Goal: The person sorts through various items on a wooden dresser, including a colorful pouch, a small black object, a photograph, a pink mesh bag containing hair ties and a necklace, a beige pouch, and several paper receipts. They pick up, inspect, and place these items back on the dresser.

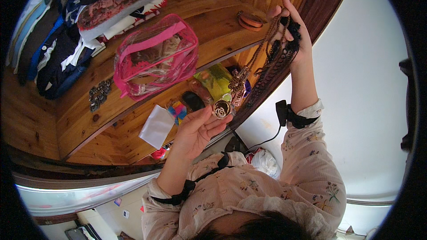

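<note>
In my left hand (pixel 196 133) is a round, ring-shaped ornament with a pale rose (pixel 220 112), pinched between thumb and fingers. My right hand (pixel 298 36) is raised higher at the right, its fingers around a brown twisted cord (pixel 258 51) and a bunch of black lace (pixel 278 53). The lace hangs down in a long strip beside the shelf edge. From the cord dangles a bronze-coloured tassel or bead cluster (pixel 238 83), just above my left hand. Whether the ornament is joined to the cord is hard to tell.
A clear bag with pink trim (pixel 156 56) stands on the upper wooden shelf (pixel 213 10), near folded clothes (pixel 123 10), orange bangles (pixel 250 21) and a dark metallic jewellery piece (pixel 100 94). On the lower shelf lie a white packet (pixel 156 126), a black oval object (pixel 193 101) and a yellow-green packet (pixel 215 81).
</note>
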The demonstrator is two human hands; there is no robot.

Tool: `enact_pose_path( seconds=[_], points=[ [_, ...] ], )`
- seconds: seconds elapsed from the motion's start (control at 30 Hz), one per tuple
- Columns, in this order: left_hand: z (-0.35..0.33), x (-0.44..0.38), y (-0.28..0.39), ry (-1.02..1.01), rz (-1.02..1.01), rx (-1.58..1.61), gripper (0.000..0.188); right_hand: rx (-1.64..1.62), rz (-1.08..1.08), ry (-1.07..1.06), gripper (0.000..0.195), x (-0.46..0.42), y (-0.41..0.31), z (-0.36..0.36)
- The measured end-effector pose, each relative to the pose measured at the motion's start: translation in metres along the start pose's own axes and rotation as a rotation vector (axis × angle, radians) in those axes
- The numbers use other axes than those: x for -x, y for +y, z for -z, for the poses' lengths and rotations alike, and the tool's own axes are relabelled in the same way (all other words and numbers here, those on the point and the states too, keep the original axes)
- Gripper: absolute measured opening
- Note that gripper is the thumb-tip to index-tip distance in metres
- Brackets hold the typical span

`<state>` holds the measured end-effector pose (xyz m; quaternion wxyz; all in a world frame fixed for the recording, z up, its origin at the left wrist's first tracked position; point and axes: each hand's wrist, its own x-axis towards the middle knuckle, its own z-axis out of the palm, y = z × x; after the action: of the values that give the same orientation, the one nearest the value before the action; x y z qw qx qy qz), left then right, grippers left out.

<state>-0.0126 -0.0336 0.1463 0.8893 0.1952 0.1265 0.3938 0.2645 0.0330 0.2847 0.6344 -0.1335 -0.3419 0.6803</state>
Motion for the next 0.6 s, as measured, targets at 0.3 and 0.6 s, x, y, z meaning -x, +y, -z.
enact_pose_path(
  seconds=[0.3, 0.6],
  points=[
    [0.000, 0.000, -0.003, 0.004, -0.074, -0.220, 0.030, 0.024, 0.064, 0.006, 0.029, 0.005, 0.003, -0.012],
    [-0.011, 0.002, -0.016, 0.084, -0.891, -1.166, 0.061, -0.016, 0.013, -0.228, 0.036, 0.000, -0.002, -0.006]
  ],
)
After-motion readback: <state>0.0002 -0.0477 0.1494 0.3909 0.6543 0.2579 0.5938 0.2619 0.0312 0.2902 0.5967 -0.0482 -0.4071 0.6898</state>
